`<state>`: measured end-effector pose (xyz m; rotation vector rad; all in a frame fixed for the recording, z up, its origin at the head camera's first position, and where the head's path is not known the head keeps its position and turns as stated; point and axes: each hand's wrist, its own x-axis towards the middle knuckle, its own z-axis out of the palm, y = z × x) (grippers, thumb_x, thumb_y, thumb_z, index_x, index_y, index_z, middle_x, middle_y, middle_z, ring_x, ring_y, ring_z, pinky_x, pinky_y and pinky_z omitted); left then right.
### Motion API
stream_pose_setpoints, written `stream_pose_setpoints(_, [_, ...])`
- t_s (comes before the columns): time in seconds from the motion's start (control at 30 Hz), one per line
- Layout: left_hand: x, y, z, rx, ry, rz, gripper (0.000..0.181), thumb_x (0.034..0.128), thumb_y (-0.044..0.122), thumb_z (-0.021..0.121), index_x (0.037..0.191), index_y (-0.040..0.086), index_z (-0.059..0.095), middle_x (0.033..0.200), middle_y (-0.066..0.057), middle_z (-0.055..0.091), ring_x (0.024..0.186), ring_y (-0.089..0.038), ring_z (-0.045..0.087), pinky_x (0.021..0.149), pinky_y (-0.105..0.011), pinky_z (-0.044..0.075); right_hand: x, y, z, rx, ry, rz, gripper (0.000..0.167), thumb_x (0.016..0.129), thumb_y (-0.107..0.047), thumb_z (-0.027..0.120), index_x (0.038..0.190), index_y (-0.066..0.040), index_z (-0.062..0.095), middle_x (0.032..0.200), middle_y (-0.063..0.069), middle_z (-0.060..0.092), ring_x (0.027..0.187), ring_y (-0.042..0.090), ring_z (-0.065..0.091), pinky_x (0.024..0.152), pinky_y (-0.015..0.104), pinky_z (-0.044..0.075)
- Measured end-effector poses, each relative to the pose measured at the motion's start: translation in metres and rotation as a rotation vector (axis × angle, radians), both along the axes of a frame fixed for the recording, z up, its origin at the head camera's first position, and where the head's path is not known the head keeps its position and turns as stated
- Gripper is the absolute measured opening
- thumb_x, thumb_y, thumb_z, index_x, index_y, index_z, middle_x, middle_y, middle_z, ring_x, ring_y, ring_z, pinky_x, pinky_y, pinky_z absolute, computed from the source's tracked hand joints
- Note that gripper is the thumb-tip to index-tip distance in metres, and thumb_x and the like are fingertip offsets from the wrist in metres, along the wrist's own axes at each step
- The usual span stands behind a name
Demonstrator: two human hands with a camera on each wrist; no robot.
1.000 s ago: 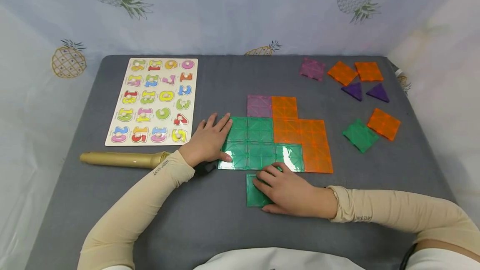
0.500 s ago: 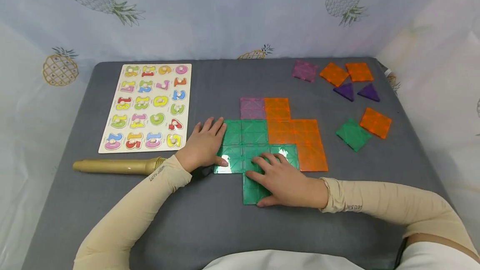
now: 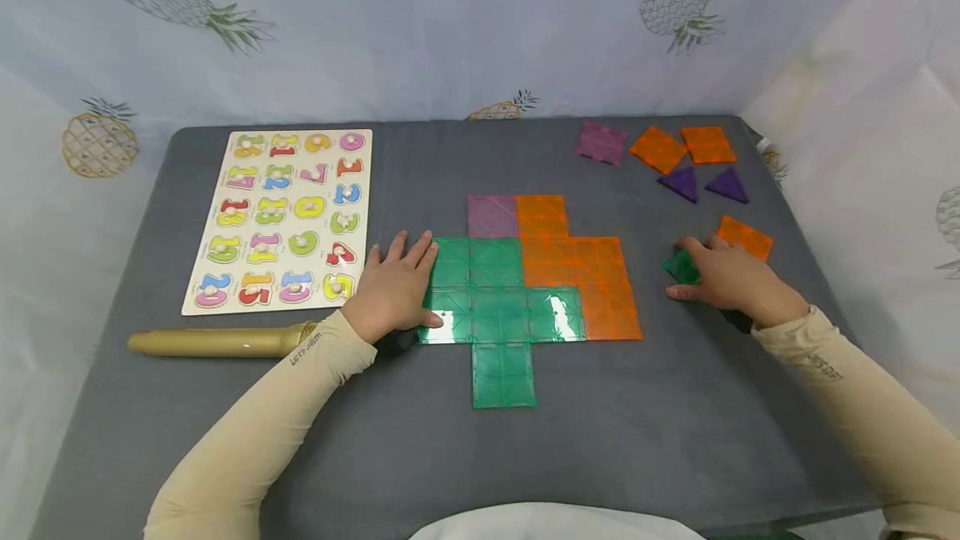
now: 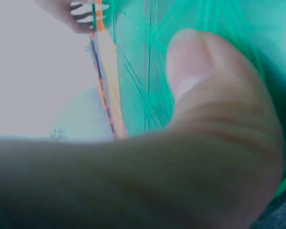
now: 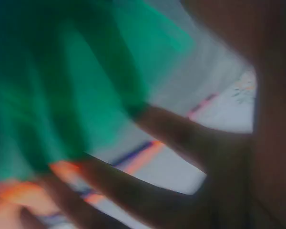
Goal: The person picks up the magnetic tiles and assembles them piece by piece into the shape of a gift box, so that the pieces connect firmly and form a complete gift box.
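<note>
My left hand (image 3: 393, 288) lies spread at the left edge of a flat patch of joined magnetic tiles, its thumb (image 4: 195, 67) touching the green tiles (image 3: 498, 313). Orange tiles (image 3: 600, 273) and a pink tile (image 3: 492, 216) complete the patch. At its near side a single green tile (image 3: 503, 376) sticks out. Over to the right, my right hand (image 3: 731, 275) grips a loose green magnetic tile (image 3: 680, 267), thumb at the near side and fingers at the far side. In the right wrist view, this green tile (image 5: 95, 81) is blurred, and whether it is lifted cannot be told.
A number peg puzzle board (image 3: 281, 219) lies at the back left, with a gold tube-like object (image 3: 217, 342) before it, partly under the left forearm. Loose orange tiles (image 3: 708, 145), a pink tile (image 3: 602, 143) and purple triangles (image 3: 726, 186) lie at the back right.
My right hand slid a green tile up against the patch's near edge, let go and moved right to the loose green tile. The left hand stayed on the patch.
</note>
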<state>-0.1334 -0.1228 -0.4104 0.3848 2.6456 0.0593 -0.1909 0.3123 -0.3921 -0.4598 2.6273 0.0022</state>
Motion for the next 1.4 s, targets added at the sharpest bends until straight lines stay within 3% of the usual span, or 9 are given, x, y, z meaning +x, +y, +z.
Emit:
stream_pose_setpoints(0.17, [-0.003,-0.003,0.001,0.02,0.011,0.005,0.111,0.0739,0.054,0.076,0.154,0.006,0.017,0.162,-0.01,0.008,0.147,-0.042,0.006,0.112,-0.066,0.017,0.015,0.015,-0.018,-0.122,0.165,-0.003,0.076,0.087,-0.045,0.068,0.143,-0.003,0.037,0.127,0.037,0.047,0.104,0.053,0.053,0.078,0.061,0.047])
stream_pose_setpoints(0.33, [-0.001,-0.006,0.001,0.062,0.032,-0.008,0.112,0.0723,0.052,0.078,0.153,0.004,0.018,0.162,-0.013,0.01,0.146,-0.043,0.011,0.11,-0.066,0.021,0.025,0.004,-0.011,-0.187,0.347,0.01,0.072,0.08,-0.039,0.076,0.134,0.0,0.049,0.117,0.03,0.059,0.094,0.042,0.06,0.075,0.055,0.05])
stream_pose_setpoints(0.43, [-0.001,-0.006,0.001,0.08,0.05,-0.022,0.112,0.0708,0.052,0.079,0.153,0.003,0.02,0.161,-0.014,0.012,0.145,-0.044,0.013,0.11,-0.066,0.023,0.041,-0.016,-0.001,-0.305,0.473,0.151,0.067,0.074,-0.037,0.082,0.125,-0.001,0.06,0.12,0.025,0.06,0.102,0.041,0.057,0.082,0.056,0.047])
stream_pose_setpoints(0.53, [-0.002,-0.006,-0.001,0.097,0.064,-0.027,0.112,0.0698,0.052,0.08,0.153,0.003,0.022,0.161,-0.013,0.014,0.144,-0.044,0.016,0.109,-0.065,0.024,0.066,-0.047,0.004,-0.446,0.528,0.42,0.063,0.07,-0.041,0.083,0.121,-0.008,0.065,0.121,0.017,0.061,0.107,0.035,0.056,0.085,0.054,0.045])
stream_pose_setpoints(0.63, [-0.002,-0.006,-0.002,0.109,0.065,-0.024,0.112,0.0701,0.052,0.08,0.153,0.004,0.022,0.161,-0.013,0.014,0.144,-0.044,0.016,0.109,-0.065,0.025,0.093,-0.08,-0.006,-0.494,0.434,0.621,0.06,0.077,-0.051,0.075,0.123,-0.015,0.065,0.126,0.01,0.06,0.111,0.028,0.053,0.086,0.049,0.044])
stream_pose_setpoints(0.7, [-0.002,-0.007,-0.003,0.113,0.058,-0.017,0.112,0.0703,0.052,0.08,0.153,0.004,0.021,0.161,-0.013,0.014,0.144,-0.043,0.016,0.109,-0.064,0.025,0.104,-0.098,-0.018,-0.456,0.359,0.683,0.061,0.08,-0.057,0.069,0.127,-0.018,0.062,0.132,0.008,0.056,0.113,0.026,0.051,0.087,0.047,0.045])
stream_pose_setpoints(0.87, [-0.001,-0.008,-0.003,0.118,0.051,-0.015,0.112,0.071,0.051,0.08,0.153,0.003,0.021,0.161,-0.014,0.013,0.145,-0.043,0.016,0.109,-0.064,0.025,0.108,-0.118,-0.041,-0.293,0.281,0.633,0.077,0.077,-0.07,0.062,0.139,-0.024,0.052,0.148,0.012,0.038,0.128,0.034,0.039,0.098,0.054,0.036])
stream_pose_setpoints(1.23, [-0.003,-0.011,-0.005,0.171,0.028,-0.015,0.113,0.0721,0.047,0.081,0.152,-0.002,0.018,0.16,-0.02,0.011,0.145,-0.043,0.014,0.113,-0.058,0.026,0.094,-0.128,-0.039,-0.263,0.267,0.653,0.086,0.073,-0.075,0.062,0.141,-0.024,0.049,0.15,0.012,0.037,0.133,0.035,0.034,0.104,0.059,0.032])
stream_pose_setpoints(1.4, [0.0,-0.011,-0.011,0.352,-0.021,0.103,0.113,0.0783,0.042,0.078,0.153,-0.004,0.007,0.159,-0.026,0.001,0.147,-0.044,0.004,0.115,-0.056,0.022,0.088,-0.125,-0.038,-0.279,0.218,0.675,0.09,0.073,-0.075,0.061,0.145,-0.024,0.043,0.153,0.013,0.031,0.136,0.036,0.031,0.105,0.063,0.029])
